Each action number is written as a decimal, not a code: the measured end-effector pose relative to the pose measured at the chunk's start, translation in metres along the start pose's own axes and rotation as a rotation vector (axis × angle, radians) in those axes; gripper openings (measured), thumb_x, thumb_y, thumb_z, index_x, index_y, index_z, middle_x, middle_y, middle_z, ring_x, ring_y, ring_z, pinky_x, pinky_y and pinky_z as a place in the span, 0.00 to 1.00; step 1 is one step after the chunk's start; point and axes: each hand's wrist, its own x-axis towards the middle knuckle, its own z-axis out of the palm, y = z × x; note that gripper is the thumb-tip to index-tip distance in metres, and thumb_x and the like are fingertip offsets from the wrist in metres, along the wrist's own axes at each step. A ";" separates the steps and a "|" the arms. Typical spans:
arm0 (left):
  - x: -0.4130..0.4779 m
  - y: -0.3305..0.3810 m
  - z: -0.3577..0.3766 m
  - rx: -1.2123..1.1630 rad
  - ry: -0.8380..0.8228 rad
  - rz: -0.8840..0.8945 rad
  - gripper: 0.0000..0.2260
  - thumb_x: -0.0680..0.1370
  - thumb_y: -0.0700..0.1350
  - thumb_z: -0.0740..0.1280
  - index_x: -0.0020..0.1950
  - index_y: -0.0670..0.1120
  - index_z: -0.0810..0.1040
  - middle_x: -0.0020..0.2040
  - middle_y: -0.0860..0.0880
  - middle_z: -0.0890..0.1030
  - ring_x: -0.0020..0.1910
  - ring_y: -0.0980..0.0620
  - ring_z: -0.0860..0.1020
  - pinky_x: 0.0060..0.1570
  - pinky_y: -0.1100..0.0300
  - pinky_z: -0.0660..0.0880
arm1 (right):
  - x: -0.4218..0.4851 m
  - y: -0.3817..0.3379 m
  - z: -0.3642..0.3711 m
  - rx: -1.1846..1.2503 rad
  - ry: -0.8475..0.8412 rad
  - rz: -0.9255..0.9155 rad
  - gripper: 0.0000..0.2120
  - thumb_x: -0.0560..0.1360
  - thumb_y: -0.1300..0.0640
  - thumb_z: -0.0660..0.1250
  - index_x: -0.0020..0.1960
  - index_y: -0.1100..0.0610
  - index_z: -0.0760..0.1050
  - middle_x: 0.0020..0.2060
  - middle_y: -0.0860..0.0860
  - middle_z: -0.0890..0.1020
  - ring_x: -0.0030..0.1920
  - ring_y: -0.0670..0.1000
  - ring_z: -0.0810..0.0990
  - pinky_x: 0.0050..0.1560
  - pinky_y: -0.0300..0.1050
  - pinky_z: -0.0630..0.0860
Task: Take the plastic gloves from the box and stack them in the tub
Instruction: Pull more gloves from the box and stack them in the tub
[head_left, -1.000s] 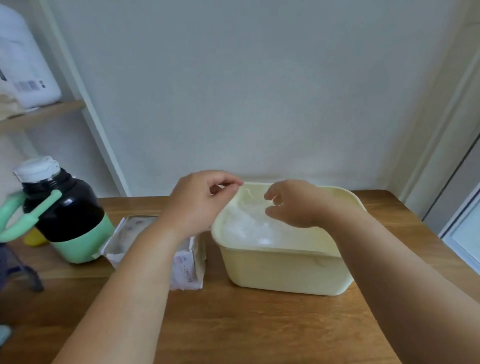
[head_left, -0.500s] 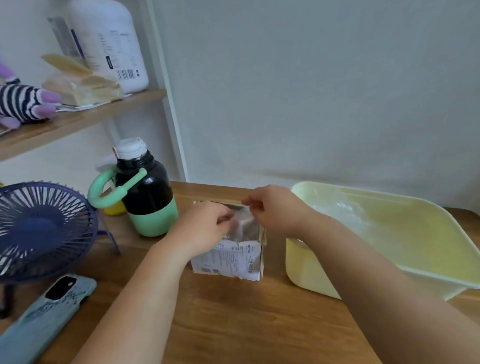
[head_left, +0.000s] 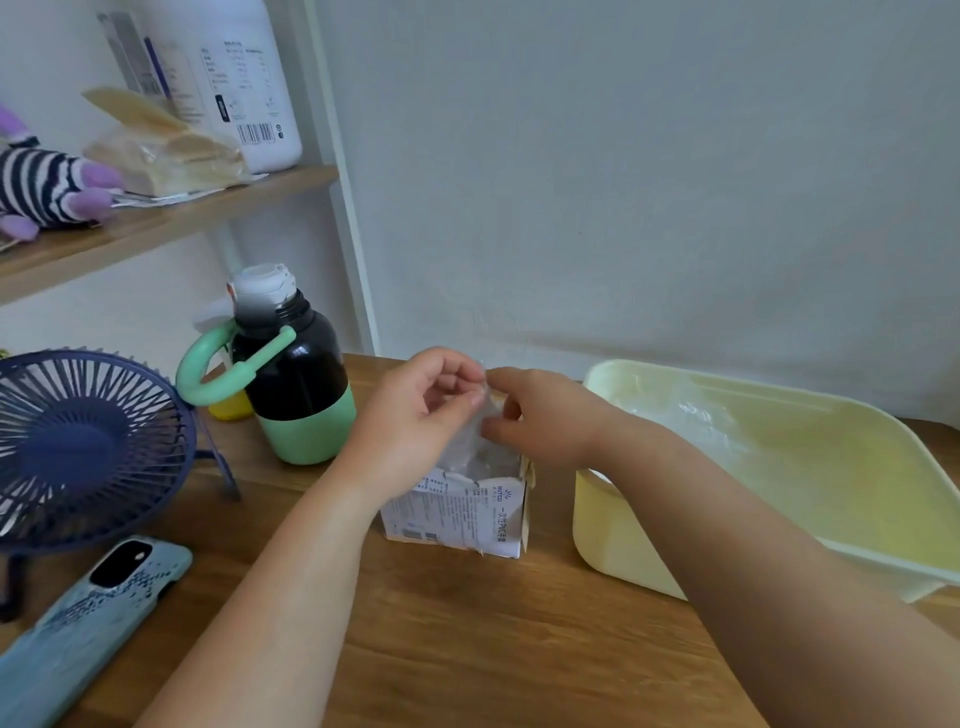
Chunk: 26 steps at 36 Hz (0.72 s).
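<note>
A plain pale wall (head_left: 649, 182) rises beyond the left hand (head_left: 410, 421) and right hand (head_left: 540, 415), softly lit. A wooden table (head_left: 467, 649) lies beneath both; above and left of them, a wooden shelf (head_left: 156, 223) meets a white post (head_left: 357, 270).

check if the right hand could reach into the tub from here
Probably yes: the right hand is pinching a glove above the box, and the open tub stands just to its right with nothing between them.

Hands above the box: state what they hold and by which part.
The left hand and right hand both pinch one plastic glove at its top edge; its lower part hangs into the box.
</note>
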 end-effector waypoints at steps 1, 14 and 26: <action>0.000 0.000 0.000 -0.044 -0.023 -0.001 0.10 0.76 0.37 0.69 0.47 0.53 0.78 0.44 0.55 0.81 0.46 0.62 0.79 0.52 0.68 0.75 | 0.000 -0.001 -0.001 0.007 -0.002 -0.007 0.06 0.77 0.55 0.63 0.44 0.51 0.66 0.36 0.45 0.73 0.41 0.50 0.72 0.38 0.42 0.66; 0.003 -0.016 0.001 0.215 -0.237 -0.266 0.35 0.61 0.69 0.71 0.64 0.56 0.71 0.59 0.59 0.78 0.58 0.57 0.77 0.58 0.49 0.76 | -0.006 0.007 -0.019 0.786 0.094 0.105 0.15 0.75 0.65 0.65 0.36 0.53 0.63 0.32 0.49 0.75 0.34 0.48 0.72 0.32 0.37 0.69; 0.005 0.003 0.014 0.222 -0.116 -0.167 0.38 0.62 0.76 0.65 0.68 0.58 0.72 0.66 0.62 0.72 0.65 0.60 0.71 0.66 0.53 0.70 | -0.025 0.018 -0.060 1.552 0.693 0.068 0.13 0.76 0.70 0.62 0.47 0.52 0.67 0.30 0.49 0.74 0.26 0.47 0.72 0.28 0.38 0.72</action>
